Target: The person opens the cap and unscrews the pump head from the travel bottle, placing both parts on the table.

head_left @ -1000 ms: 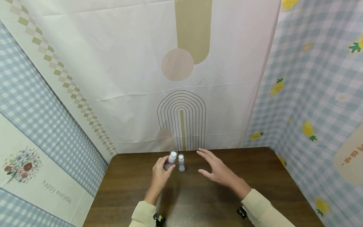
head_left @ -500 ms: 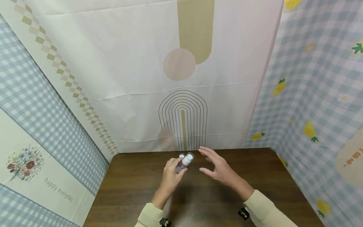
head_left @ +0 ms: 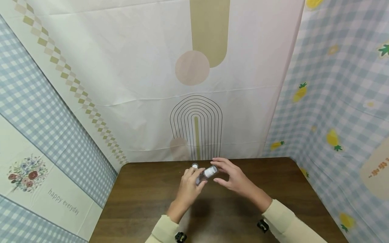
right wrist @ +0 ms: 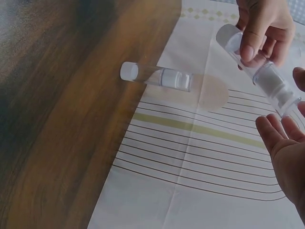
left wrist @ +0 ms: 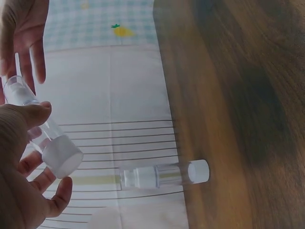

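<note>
My left hand (head_left: 187, 189) grips a clear pump bottle (head_left: 210, 171) with a white pump under a clear cap and a white base. In the right wrist view, the thumb and fingers of that hand wrap the bottle's body near its base. The bottle is raised and tilted, cap end toward my right hand (head_left: 234, 177). That hand has its fingers spread around the cap end, fingertips close to it. A second, similar pump bottle (right wrist: 164, 78) stands upright on the table; in the head view my left hand partly hides it.
The brown wooden table (head_left: 146, 202) ends at a white patterned cloth (head_left: 146, 128) hung behind it. Blue checked cloths hang on the left and right sides. A small black device (head_left: 262, 225) is strapped at the right wrist, another (head_left: 180, 237) at the left.
My left hand has lifted the bottle and carried it right, past the standing one, tilting its cap end toward my right hand. The right hand has barely moved.
</note>
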Demonstrator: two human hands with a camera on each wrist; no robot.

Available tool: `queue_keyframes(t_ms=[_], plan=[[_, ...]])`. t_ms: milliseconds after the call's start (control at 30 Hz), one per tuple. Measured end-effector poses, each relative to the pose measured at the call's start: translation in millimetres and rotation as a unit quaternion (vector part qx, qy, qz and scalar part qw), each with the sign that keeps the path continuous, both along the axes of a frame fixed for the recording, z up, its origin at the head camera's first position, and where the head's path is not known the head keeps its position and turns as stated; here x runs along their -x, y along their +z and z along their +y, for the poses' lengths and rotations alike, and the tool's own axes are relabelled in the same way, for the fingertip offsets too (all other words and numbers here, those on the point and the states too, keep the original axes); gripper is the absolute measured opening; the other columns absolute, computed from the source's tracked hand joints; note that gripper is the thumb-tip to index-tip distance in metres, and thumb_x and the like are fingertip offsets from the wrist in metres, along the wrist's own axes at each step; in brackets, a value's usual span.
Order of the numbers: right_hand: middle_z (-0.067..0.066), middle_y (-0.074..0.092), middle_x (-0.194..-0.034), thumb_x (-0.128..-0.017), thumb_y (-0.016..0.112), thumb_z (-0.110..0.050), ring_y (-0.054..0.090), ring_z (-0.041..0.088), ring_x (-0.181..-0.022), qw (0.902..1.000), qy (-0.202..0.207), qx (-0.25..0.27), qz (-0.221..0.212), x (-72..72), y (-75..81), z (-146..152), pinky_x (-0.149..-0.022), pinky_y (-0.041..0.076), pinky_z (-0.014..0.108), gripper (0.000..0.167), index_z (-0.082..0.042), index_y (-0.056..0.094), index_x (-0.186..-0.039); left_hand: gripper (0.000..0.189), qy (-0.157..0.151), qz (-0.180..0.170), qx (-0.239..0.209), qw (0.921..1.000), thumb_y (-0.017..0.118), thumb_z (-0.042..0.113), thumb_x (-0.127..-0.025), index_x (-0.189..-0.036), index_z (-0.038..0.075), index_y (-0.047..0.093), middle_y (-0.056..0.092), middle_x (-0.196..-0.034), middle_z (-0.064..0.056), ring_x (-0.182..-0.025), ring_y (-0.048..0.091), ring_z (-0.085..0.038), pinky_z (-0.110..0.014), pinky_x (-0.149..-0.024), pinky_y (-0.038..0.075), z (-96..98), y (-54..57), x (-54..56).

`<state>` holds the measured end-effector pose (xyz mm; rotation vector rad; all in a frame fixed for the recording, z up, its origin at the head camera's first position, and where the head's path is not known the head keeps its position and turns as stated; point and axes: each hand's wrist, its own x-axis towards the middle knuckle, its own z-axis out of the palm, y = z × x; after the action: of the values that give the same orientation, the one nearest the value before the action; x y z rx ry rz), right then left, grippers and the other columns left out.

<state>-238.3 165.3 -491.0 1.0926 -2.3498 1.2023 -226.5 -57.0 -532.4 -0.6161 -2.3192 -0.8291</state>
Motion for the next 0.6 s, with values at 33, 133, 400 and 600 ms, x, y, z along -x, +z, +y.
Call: queue_keyframes(t_ms=[33,133,400,600], plan=[[0.016,0.055,-0.145,-0.083,0.083,-0.001,0.059,0.034,-0.129,1.0,-0.001,-0.003,0.006,-0.1,0.0,-0.3,-0.095,0.058,0.036,0.06,-0.006,0.061,-0.138,0.049,0.001,-0.001,0.005,1.0,0.093,0.016,-0.074,-0.119,0.011,0.074,0.068,-0.103,-0.004,-0.091,0.062,-0.022,-0.039,-0.074,0.052,0.8,0.4,-0.4],[0.015,0.058,-0.14,-0.083,0.084,-0.001,0.062,0.032,-0.125,0.9997,-0.008,-0.011,0.022,-0.6,-0.2,-0.6,-0.093,0.059,0.035,0.055,-0.005,0.063,-0.134,0.048,0.001,0.001,0.015,0.9999,0.093,0.017,-0.074,-0.119,0.012,0.074,0.068,-0.103,-0.003,-0.091,0.062,-0.022,-0.039,-0.073,0.051,3.1,0.6,-1.0],[0.011,0.064,-0.128,-0.084,0.082,0.002,0.068,0.026,-0.112,0.9994,-0.031,-0.005,0.014,-1.9,-2.2,1.1,-0.089,0.06,0.031,0.047,-0.002,0.065,-0.127,0.048,0.01,0.019,0.039,0.999,0.093,0.019,-0.074,-0.118,0.012,0.075,0.068,-0.104,-0.003,-0.091,0.06,-0.022,-0.037,-0.072,0.049,6.6,1.3,-1.9],[0.008,0.068,-0.121,-0.085,0.081,0.0,0.07,0.021,-0.104,0.998,-0.057,-0.001,-0.029,-4.7,-6.3,1.8,-0.086,0.06,0.029,0.038,-0.004,0.068,-0.121,0.048,0.018,0.028,0.064,0.9974,0.094,0.021,-0.073,-0.117,0.013,0.075,0.067,-0.103,-0.003,-0.091,0.06,-0.021,-0.033,-0.07,0.045,8.3,0.5,-4.5]])
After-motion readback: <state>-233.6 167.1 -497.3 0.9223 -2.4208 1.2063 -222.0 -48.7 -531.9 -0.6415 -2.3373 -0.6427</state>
